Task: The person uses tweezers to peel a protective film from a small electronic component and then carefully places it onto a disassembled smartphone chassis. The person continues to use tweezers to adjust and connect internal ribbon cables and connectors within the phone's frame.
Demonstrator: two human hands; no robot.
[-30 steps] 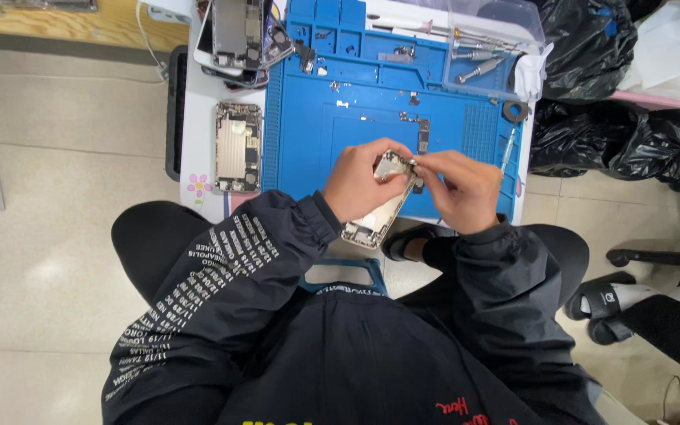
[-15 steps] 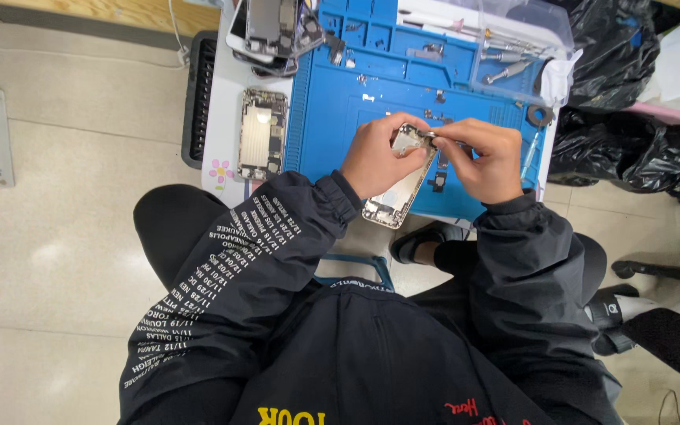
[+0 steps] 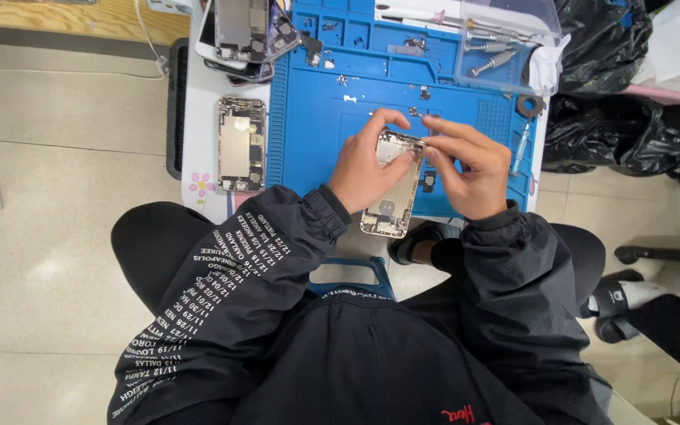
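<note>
**Opened phone shell held in both hands over the blue mat**

The blue work mat [image 3: 332,118] is the landmark here; it covers most of a small white table [image 3: 198,149] and has moulded compartments along its far edge. Nearer than the mat, filling the bottom of the view, sits the person in a black jacket [image 3: 340,346] with white lettering down the left sleeve. Right of the mat, off the table, lie black plastic bags [image 3: 631,134]. On the mat's far right corner stands a clear plastic box [image 3: 513,39] with metal tools inside. Left of the mat, on the bare white table, lies a second opened phone [image 3: 241,154], flat, its inner parts facing up; beyond it, at the mat's far left corner, is a stack of further phone parts [image 3: 245,31].

Over the mat's near edge is the phone shell [image 3: 393,185], its open inside facing up, its lower end reaching past the mat's edge toward the person. The left hand [image 3: 367,169] grasps it along its left side, thumb across the top. The right hand [image 3: 466,169] touches the shell's upper right corner, thumb and forefinger pinched together there; whether they hold a small part cannot be told. Small loose bits [image 3: 423,94] lie on the mat just beyond the hands.
</note>
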